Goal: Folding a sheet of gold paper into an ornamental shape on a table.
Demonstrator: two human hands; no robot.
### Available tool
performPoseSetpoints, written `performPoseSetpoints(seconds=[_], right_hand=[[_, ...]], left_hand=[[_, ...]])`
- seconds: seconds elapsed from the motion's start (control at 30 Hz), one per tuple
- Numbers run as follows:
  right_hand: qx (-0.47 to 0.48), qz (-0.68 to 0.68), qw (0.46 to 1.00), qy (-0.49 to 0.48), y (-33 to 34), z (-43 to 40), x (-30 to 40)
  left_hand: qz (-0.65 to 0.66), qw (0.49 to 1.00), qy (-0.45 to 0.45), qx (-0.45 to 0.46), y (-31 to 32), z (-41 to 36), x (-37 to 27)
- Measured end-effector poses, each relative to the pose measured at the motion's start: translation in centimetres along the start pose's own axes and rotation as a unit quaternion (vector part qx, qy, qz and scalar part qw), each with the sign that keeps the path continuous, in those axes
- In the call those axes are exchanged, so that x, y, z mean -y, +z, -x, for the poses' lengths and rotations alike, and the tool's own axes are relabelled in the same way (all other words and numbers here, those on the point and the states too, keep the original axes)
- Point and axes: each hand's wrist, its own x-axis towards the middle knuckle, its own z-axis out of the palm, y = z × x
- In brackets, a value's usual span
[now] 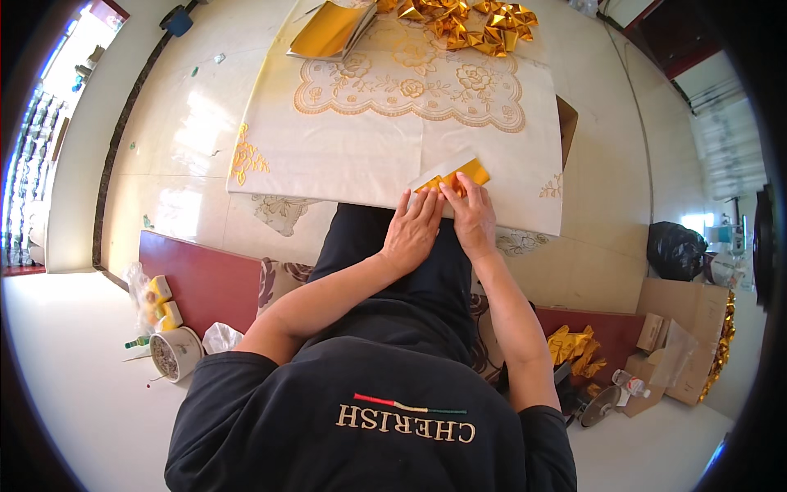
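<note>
A sheet of gold foil paper (473,173) with a pale border lies at a slant near the front edge of the cloth-covered table (344,166). Part of the sheet is folded or curled over under my fingertips. My left hand (413,232) holds its lower left part down with the fingers side by side. With bent fingers, my right hand (474,212) grips the middle of the foil; the thumb sits close to the left fingertips. My fingers hide the sheet's lower edge.
A stack of gold paper sheets (326,31) and a heap of folded gold foil pieces (473,24) occupy the table's far side. Beside me on the bench are a white tub (176,353) at left and crumpled gold foil (577,349) at right, near a cardboard box (682,332).
</note>
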Motion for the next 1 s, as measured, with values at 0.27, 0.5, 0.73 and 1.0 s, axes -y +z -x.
performPoseSetpoints(seconds=[0.27, 0.5, 0.73, 1.0], right_hand=[[0.03, 0.031, 0.999, -0.016, -0.7, -0.3, 0.0], [0.033, 0.022, 0.999, -0.003, -0.6, -0.2, -0.1], [0.019, 0.018, 1.0, 0.004, -0.3, -0.2, -0.1], [0.055, -0.018, 0.998, 0.036, -0.6, -0.7, -1.3]], left_hand=[[0.01, 1.0, 0.008, 0.019, -1.1, 0.3, 0.8], [0.032, 0.999, 0.025, 0.0, -0.9, 1.8, 2.8], [0.021, 1.0, 0.003, 0.009, -2.4, 2.7, 3.5], [0.132, 0.991, 0.009, -0.031, -0.8, -1.0, -1.1]])
